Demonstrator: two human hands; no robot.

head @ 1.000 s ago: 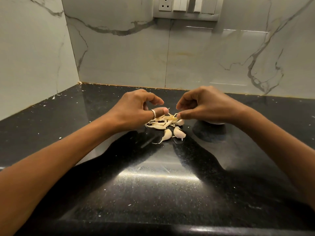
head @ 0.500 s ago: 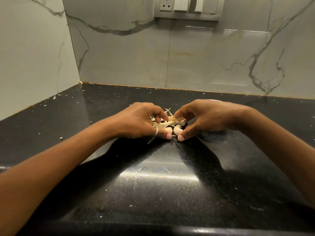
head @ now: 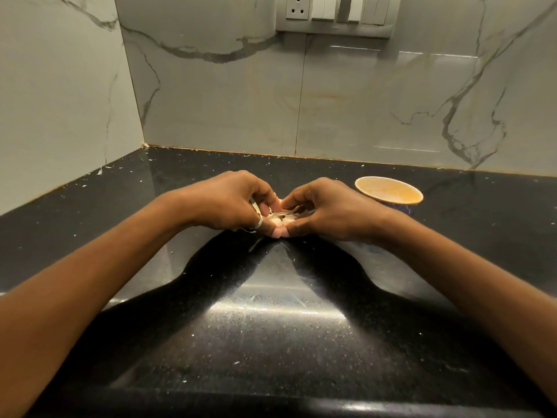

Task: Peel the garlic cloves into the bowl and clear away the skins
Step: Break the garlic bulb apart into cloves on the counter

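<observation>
Left hand [head: 229, 203] and right hand [head: 328, 209] both have fingers curled round 1 heap of pale garlic cloves and papery skins [head: 281, 218] on the glossy black stone countertop [head: 271, 342], with fingertips meeting on the near side. The heap lies left of the round cream-yellow bowl [head: 388, 191] and slightly nearer the person, with the right hand between the 2. Judgement: cloves and skins are mixed in this grasp, so any transfer to the bowl runs rightward and needs sorting first.

Left grip [head: 233, 203] and right grip [head: 330, 211] curl inward, touching.
</observation>
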